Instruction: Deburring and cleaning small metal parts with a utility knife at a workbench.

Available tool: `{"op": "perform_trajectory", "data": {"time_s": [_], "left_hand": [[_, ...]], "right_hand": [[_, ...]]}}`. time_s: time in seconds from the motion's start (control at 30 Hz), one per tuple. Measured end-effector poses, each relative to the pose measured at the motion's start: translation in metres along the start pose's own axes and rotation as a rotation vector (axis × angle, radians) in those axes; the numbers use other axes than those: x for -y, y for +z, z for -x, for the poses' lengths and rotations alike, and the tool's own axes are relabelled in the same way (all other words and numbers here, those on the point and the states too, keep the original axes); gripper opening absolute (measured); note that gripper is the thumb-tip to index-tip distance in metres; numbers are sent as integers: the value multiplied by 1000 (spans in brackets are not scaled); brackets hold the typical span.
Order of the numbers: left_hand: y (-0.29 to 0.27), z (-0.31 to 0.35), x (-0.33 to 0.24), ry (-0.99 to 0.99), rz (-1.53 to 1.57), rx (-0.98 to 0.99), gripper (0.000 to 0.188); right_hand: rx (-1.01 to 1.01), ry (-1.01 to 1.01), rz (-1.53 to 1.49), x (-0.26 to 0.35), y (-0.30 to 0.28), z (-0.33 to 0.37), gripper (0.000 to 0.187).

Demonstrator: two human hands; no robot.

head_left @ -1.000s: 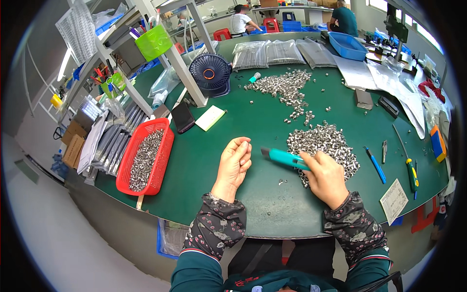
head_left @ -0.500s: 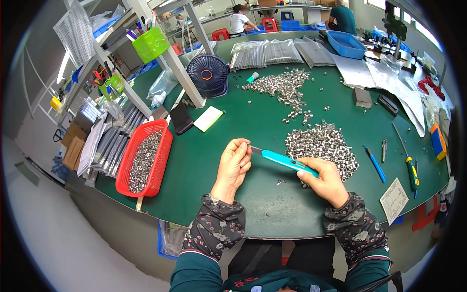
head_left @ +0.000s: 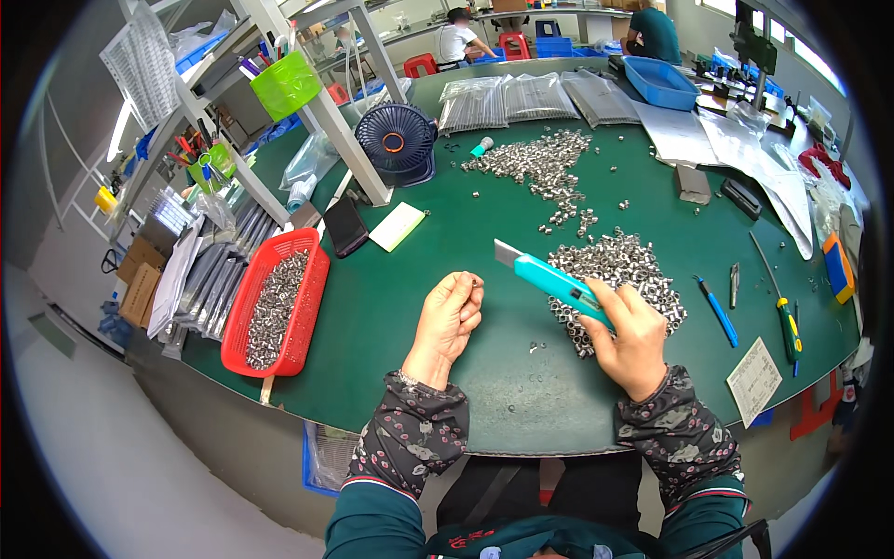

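Observation:
My right hand [head_left: 633, 343] is closed round a teal utility knife [head_left: 556, 282]. Its blade is out and points up and to the left, apart from my other hand. My left hand [head_left: 447, 321] is closed in a pinch, with a small metal part [head_left: 474, 283] mostly hidden at its fingertips. Under and beyond the knife lies a heap of short, shiny metal sleeves [head_left: 643, 279]. Farther back, a looser spread of similar sleeves [head_left: 545, 160] covers the green table [head_left: 447, 247]. A few tiny bits lie between my hands, near the front.
On the left stands a red basket [head_left: 237, 326] of small metal parts. Beyond it are a phone [head_left: 346, 226], a yellow-green pad [head_left: 398, 226] and a fan [head_left: 398, 140]. At right lie a blue-handled tool [head_left: 722, 319], a screwdriver [head_left: 790, 334] and a paper slip [head_left: 754, 382].
My right hand has drawn the knife away from my left fingertips and tilted its blade upward. My left hand stays nearly in place, still pinched.

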State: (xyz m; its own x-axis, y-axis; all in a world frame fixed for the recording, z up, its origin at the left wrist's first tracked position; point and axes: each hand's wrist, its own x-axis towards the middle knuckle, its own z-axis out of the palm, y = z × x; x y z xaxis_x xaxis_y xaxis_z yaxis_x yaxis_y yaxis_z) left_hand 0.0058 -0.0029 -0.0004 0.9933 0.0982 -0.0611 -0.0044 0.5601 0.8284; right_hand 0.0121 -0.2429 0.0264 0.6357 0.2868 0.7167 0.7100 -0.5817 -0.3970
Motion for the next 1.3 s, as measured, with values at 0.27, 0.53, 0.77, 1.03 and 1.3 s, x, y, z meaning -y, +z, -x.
{"op": "perform_trajectory", "data": {"time_s": [0.27,0.53,0.77,1.03,1.3], "left_hand": [[2,1,-2,40,-29,1,15],[8,0,-2,79,-15,-8,12],[1,-4,1,102,-64,10,14],[4,0,2,158,-192,6,14],[4,-3,-1,36,-60,-53,10]], "right_hand": [[84,38,-55,-6,3,2,33],[154,119,-207,-12,6,3,30],[271,226,-400,-18,9,2,29],[338,310,-488,-19,10,7,30],[10,69,-246,-16,7,0,32]]}}
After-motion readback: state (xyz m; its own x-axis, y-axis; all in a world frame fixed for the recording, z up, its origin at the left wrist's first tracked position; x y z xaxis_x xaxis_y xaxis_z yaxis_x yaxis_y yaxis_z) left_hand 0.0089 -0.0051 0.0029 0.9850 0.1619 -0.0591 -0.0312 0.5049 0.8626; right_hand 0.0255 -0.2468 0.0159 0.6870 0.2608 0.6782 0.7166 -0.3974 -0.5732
